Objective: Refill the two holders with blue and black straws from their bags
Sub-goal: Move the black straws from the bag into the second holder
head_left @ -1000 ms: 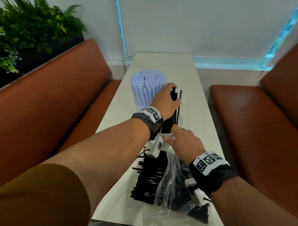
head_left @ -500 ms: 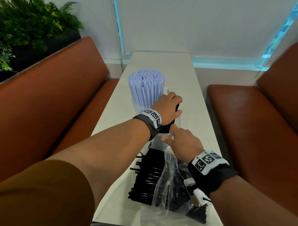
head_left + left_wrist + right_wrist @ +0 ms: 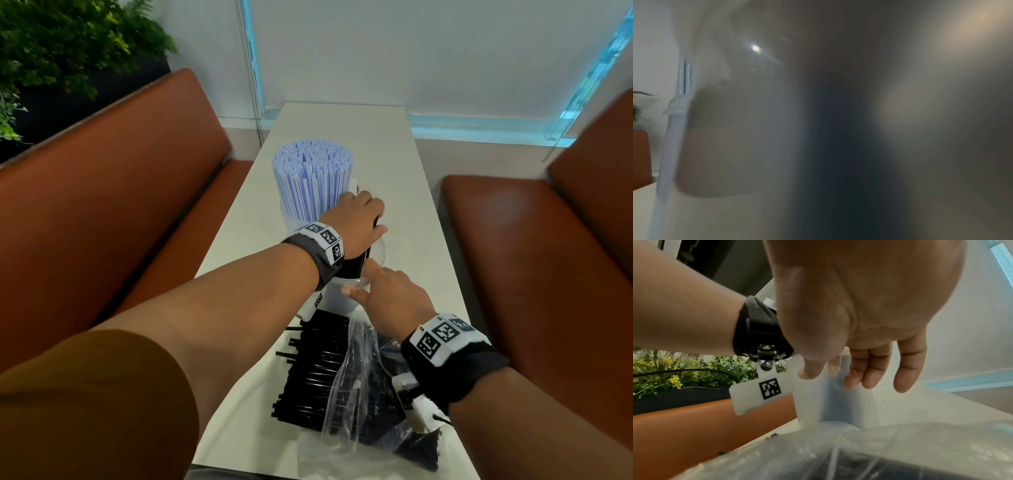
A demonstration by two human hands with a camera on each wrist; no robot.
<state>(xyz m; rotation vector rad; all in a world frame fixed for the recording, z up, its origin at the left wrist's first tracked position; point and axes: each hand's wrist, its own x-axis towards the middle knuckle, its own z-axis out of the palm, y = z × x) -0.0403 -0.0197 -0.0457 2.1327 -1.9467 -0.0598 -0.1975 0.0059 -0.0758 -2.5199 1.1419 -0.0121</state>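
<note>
Two pale holders stand mid-table in the head view. The far holder [image 3: 291, 219] is packed with blue straws [image 3: 313, 178]. My left hand [image 3: 359, 222] is over the near holder [image 3: 342, 298], its fingers curled round a bundle of black straws [image 3: 356, 267] that stands inside it. My right hand [image 3: 376, 291] pinches that holder's near rim between thumb and forefinger. In the right wrist view the thumb and fingers [image 3: 869, 369] straddle the near holder [image 3: 834, 399]. The left wrist view is a close blur with a dark band.
Loose black straws [image 3: 318, 373] lie on the white table [image 3: 428, 240] near me, partly under a crumpled clear bag [image 3: 359, 394]. Brown benches [image 3: 102, 240] run along both sides. A plant [image 3: 51, 44] stands at the back left.
My left hand has sunk with the black straws into the near holder, and their tips no longer stick up above it. My right hand has stayed at the rim.
</note>
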